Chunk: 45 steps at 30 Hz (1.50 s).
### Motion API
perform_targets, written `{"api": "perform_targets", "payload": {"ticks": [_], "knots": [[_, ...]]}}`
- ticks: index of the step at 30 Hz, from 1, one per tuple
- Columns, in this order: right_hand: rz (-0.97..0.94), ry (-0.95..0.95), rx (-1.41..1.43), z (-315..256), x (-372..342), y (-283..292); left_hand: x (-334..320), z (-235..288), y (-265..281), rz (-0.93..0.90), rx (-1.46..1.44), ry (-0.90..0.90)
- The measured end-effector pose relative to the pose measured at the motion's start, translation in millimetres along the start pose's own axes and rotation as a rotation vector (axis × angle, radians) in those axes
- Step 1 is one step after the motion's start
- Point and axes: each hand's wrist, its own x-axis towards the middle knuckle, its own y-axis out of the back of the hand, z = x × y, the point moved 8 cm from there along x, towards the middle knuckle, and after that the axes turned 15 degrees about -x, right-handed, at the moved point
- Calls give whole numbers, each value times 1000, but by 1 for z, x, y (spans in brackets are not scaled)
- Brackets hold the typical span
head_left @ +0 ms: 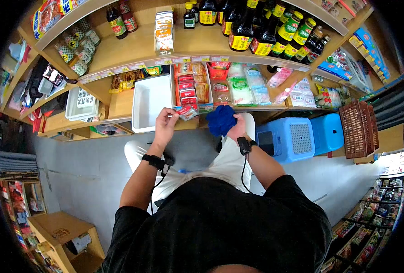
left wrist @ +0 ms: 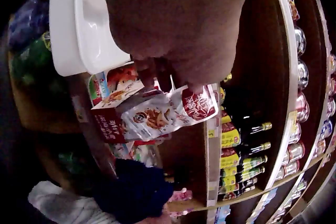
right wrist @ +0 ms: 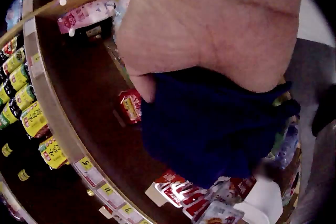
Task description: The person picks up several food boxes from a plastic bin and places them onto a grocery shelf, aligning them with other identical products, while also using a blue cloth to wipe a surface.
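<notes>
My left hand (head_left: 164,127) pinches a small red-and-silver food sachet (head_left: 187,113) between thumb and fingers, held just in front of the lower shelf. In the left wrist view the sachet (left wrist: 157,118) shows a printed food picture and a red patch. An open display box (left wrist: 107,124) of similar red packets (head_left: 187,86) stands right behind it. My right hand (head_left: 239,128) grips a bunched dark blue cloth (head_left: 221,120) above my right knee. The cloth (right wrist: 210,127) covers most of the right fingers in the right wrist view.
A white plastic tub (head_left: 137,107) stands left of the packet box, at the shelf edge. Bagged goods (head_left: 240,91) lie to the right. Sauce bottles (head_left: 240,36) line the shelf above. Blue plastic stools (head_left: 286,139) and a brown basket (head_left: 357,129) stand on the right.
</notes>
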Motion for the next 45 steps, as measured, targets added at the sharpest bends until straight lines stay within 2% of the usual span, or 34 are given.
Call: {"api": "perform_targets", "payload": {"ticks": [3, 4, 6, 8, 9, 12, 16, 18, 19, 21, 22, 24, 26, 28, 31, 32, 38, 40, 44, 45], "knots": [[22, -62, 34, 26, -3, 6, -4, 4, 15, 109, -356, 14], [12, -94, -3, 35, -2, 7, -7, 12, 14, 110, -356, 11], [-9, -130, -44, 47, -3, 4, -21, 9, 23, 256, -584, 190], [0, -252, -185, 61, -12, 0, -34, 9, 26, 252, -589, 208], [-54, -296, -186, 68, -12, -4, -42, 0, 30, 265, -559, 246], [-14, -295, -305, 83, -18, -7, -71, -25, 39, 321, -552, 298], [-72, -266, -251, 88, -29, -26, -101, -40, 29, 328, -564, 362], [-117, -232, -422, 89, -28, -30, -113, -57, 29, 323, -603, 413], [-117, -236, -421, 90, -33, -39, -116, -64, 29, 306, -650, 408], [-19, -392, -344, 98, -38, -46, -124, -74, 27, 318, -664, 423], [-29, -392, -348, 103, -32, -41, -127, -78, 25, 327, -677, 442], [110, -288, -570, 109, -21, -17, -133, -91, 25, 274, -698, 455], [99, -181, -665, 108, -19, -24, -138, -111, 31, 278, -690, 480], [168, -185, -743, 109, -24, -29, -142, -108, 28, 293, -610, 516], [111, -144, -938, 112, -25, -24, -151, -130, 38, 301, -645, 512], [112, -74, -1032, 113, -22, -18, -152, -136, 40, 290, -658, 503], [124, -65, -1104, 124, -21, -12, -150, -141, 38, 328, -631, 532], [209, 21, -1182, 116, -24, -10, -153, -140, 31, 294, -631, 545], [158, 99, -1081, 118, -20, -6, -160, -139, 22, 256, -582, 611], [173, 133, -1193, 115, -20, -8, -161, -139, 21, 251, -579, 620]]}}
